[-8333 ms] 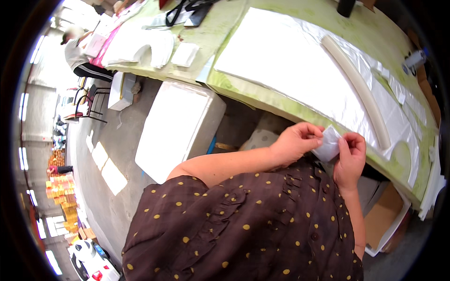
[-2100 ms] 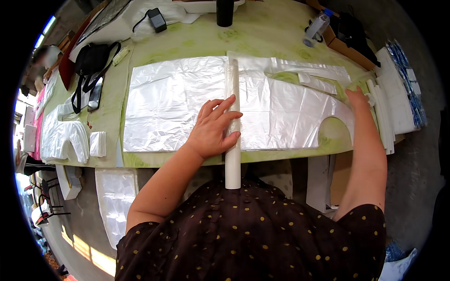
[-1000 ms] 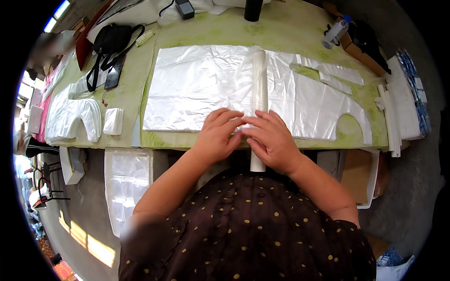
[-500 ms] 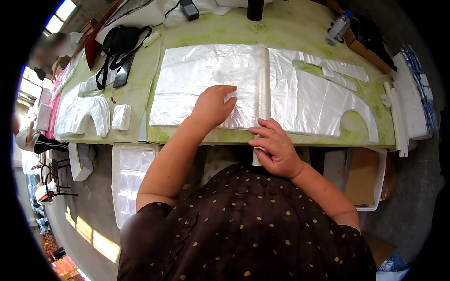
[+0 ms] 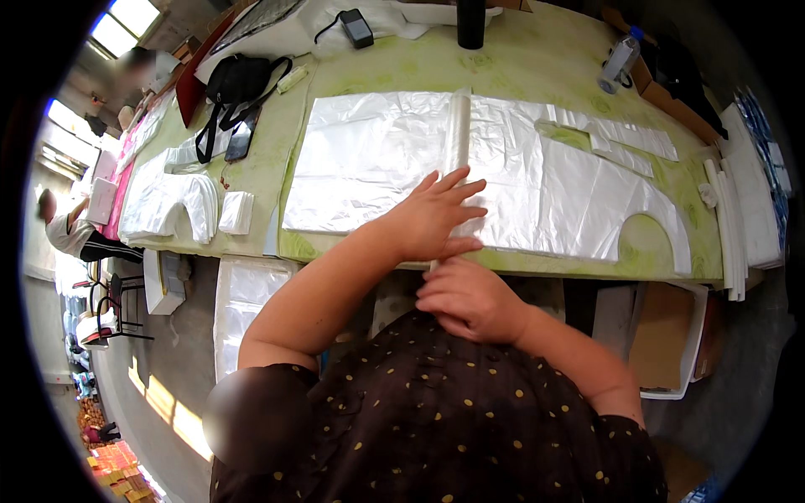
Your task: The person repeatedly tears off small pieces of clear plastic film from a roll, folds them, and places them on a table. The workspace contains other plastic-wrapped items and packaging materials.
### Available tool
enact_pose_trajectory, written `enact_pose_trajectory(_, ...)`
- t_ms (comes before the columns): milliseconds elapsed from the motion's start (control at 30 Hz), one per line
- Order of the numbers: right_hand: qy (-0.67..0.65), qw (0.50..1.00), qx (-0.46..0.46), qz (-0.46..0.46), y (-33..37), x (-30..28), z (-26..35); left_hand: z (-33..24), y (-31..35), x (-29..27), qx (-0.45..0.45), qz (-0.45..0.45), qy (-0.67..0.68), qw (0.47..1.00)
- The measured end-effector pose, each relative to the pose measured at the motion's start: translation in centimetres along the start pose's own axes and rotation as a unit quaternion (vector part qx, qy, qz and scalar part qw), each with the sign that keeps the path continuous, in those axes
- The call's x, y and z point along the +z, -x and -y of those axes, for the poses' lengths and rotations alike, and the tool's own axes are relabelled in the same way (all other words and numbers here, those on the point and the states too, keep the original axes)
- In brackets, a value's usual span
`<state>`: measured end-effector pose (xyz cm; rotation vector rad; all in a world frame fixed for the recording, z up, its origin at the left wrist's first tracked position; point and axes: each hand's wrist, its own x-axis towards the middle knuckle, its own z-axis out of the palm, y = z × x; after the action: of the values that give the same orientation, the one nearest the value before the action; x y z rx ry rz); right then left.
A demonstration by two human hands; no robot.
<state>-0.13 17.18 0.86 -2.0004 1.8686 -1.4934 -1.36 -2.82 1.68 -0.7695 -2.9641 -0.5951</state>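
Observation:
A sheet of thin whitish plastic film point(image 5: 360, 159) lies flat in front of me, its right part point(image 5: 570, 193) cut with straps and a curved notch like an apron. Across it, pointing away from me, lies a pale tube point(image 5: 458, 130) that looks like a roll. My left hand point(image 5: 438, 220) rests palm down over the near part of the tube, fingers spread. Just below the table edge, my right hand point(image 5: 474, 298) is curled closed around the tube's near end, which is mostly hidden by the fingers.
To the left are folded plastic aprons point(image 5: 168, 205), a small white stack point(image 5: 236, 213), a phone point(image 5: 241, 141) and a black bag point(image 5: 239, 84). A black cup point(image 5: 470, 25) and water bottle point(image 5: 620, 63) stand farther back. White rolls point(image 5: 728, 222) lie at right. Another person sits at far left.
My left hand has moved right, from the film onto the tube, its fingers spreading. My right hand has come lower and left and closed at the tube's near end. The tube has shifted slightly left.

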Motion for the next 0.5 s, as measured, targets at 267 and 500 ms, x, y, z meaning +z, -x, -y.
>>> enact_pose_trajectory(267,0.035,0.975,0.154,-0.154,8.3,-2.1,1.5,0.4,6.7,-4.4,-0.216,-0.241,-0.069,0.944)
enact_pose_trajectory(500,0.015,0.983,0.138,-0.124,7.9,-1.6,0.6,1.9,7.9,-2.8,-0.407,-0.023,-0.074,0.910)
